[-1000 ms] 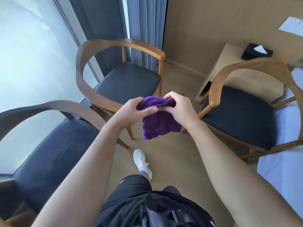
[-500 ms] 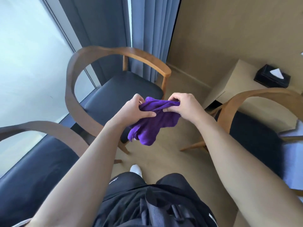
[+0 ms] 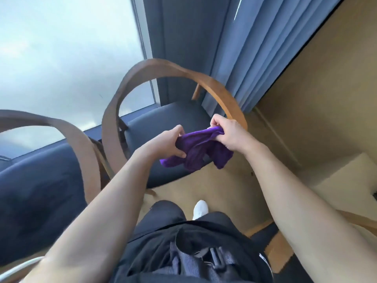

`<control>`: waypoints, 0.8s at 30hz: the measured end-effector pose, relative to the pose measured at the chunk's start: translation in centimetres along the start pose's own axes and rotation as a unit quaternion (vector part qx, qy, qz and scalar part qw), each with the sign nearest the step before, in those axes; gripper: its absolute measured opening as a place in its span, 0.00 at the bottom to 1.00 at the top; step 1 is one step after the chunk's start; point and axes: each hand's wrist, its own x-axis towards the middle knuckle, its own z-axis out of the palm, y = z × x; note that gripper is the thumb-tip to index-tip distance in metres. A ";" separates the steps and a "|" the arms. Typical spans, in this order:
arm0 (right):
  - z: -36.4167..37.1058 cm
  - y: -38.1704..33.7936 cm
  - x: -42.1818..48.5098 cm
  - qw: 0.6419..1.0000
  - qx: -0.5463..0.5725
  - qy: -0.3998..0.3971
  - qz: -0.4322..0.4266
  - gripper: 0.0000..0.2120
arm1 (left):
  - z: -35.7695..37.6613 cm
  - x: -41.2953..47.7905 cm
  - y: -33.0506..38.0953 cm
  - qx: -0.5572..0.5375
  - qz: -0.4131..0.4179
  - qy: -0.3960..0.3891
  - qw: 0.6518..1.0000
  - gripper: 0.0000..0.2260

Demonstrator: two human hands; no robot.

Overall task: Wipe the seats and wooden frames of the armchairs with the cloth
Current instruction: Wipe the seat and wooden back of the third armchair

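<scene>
Both hands hold the purple cloth (image 3: 201,149) in the air over the front of the middle armchair's seat (image 3: 163,123), apart from it. The left hand (image 3: 169,142) pinches one bunched edge, and the fingers (image 3: 214,121) of the right hand (image 3: 230,135) are curled round the other.

This looks like readying the cloth, with wiping not yet begun. Next it needs gathering into a flat pad and pressing onto the seat.

The cloth is plush and limp. The seat is dark, smooth padding, and the wooden frame (image 3: 214,86) is one bent, rounded hoop.
</scene>
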 end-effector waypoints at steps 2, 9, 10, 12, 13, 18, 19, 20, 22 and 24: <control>-0.3 0.7 2.0 0.999 -0.030 -0.009 -0.009 0.13 | 0.2 0.1 -0.9 -0.001 -0.027 0.041 0.999 0.21; 0.5 1.3 7.9 0.994 0.009 -0.101 -0.029 0.22 | -1.4 1.1 -5.1 0.029 -0.109 0.039 0.993 0.15; 0.7 1.3 8.8 0.994 0.008 -0.103 -0.025 0.20 | -1.7 1.5 -5.8 0.011 -0.118 0.040 0.992 0.16; 1.1 1.4 10.7 0.995 0.001 -0.095 -0.018 0.18 | -2.3 2.6 -6.8 -0.011 -0.129 0.052 0.990 0.17; 1.2 1.6 11.6 0.996 -0.002 -0.094 -0.010 0.18 | -2.6 3.3 -7.1 -0.017 -0.131 0.061 0.989 0.18; 1.9 2.6 16.7 0.998 0.005 -0.065 -0.009 0.17 | -3.7 7.7 -9.3 -0.006 -0.134 0.111 0.985 0.13; 2.2 2.9 17.8 0.999 0.008 -0.050 -0.016 0.18 | -4.0 8.5 -9.5 -0.002 -0.136 0.130 0.982 0.12; 2.5 3.2 18.8 0.999 0.010 -0.037 -0.023 0.19 | -4.1 9.4 -9.8 -0.001 -0.141 0.154 0.978 0.11; 3.5 4.1 20.5 0.999 -0.006 -0.011 -0.047 0.21 | -3.9 10.9 -10.4 -0.012 -0.158 0.207 0.966 0.09; 5.0 5.5 22.0 0.995 -0.034 0.021 -0.096 0.25 | -2.8 12.7 -11.2 -0.030 -0.181 0.247 0.952 0.10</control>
